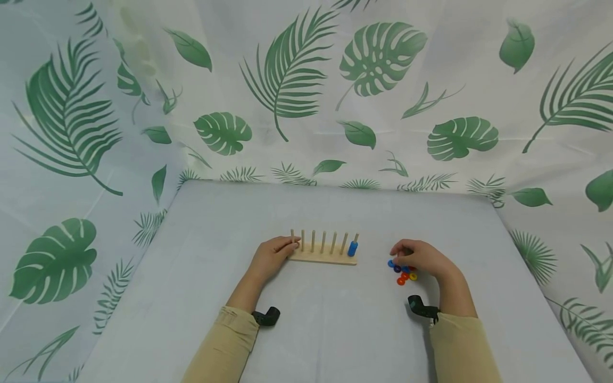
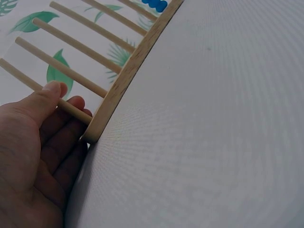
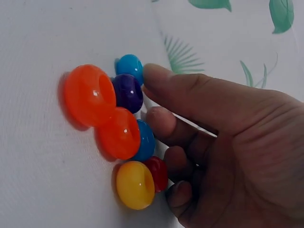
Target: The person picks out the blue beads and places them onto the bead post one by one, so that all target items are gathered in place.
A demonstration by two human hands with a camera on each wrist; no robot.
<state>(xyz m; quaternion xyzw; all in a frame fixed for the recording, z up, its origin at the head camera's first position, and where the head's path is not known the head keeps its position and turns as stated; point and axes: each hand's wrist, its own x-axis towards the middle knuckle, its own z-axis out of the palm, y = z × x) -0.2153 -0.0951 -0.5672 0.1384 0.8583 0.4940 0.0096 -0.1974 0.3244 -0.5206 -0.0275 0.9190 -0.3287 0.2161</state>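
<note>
A wooden peg stand has a row of several upright pegs, with blue beads stacked on the rightmost one. At its left end my left hand pinches the end peg between thumb and fingers. To the right of the stand, my right hand is low over a small cluster of loose beads. Its thumb tip is right at a light blue bead, and its other fingers are loosely bent behind the cluster. Around them lie a dark purple bead, orange beads, a blue bead, a red bead and a yellow bead.
A pale cloth covers the table. Behind it and at the sides hangs a white curtain printed with green leaves. Each wrist carries a black camera mount, one on the left and one on the right.
</note>
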